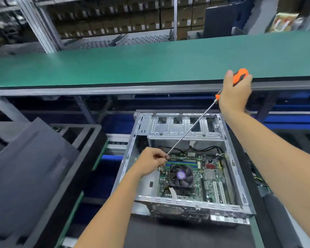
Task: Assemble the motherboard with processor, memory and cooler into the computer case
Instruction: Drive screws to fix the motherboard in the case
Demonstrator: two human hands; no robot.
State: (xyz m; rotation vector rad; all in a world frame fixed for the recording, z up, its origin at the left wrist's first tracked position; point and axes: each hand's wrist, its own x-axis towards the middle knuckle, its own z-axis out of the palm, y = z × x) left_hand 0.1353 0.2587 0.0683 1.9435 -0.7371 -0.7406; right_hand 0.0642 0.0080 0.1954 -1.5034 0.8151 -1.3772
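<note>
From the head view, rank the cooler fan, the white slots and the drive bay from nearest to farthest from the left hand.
From the left hand:
1. Cooler fan, just right of it and below.
2. Drive bay, at the case's far end.
3. White slots, near the right wall.
Two and three are close, so that order is tentative.

- The right grip point(235, 93) is raised high, the arm stretched forward and bare, fingers curled round the orange handle of a screwdriver point(191, 127).
- The left grip point(151, 161) is lower, fingertips pinching the tip of the shaft, wrist bent slightly.
</note>
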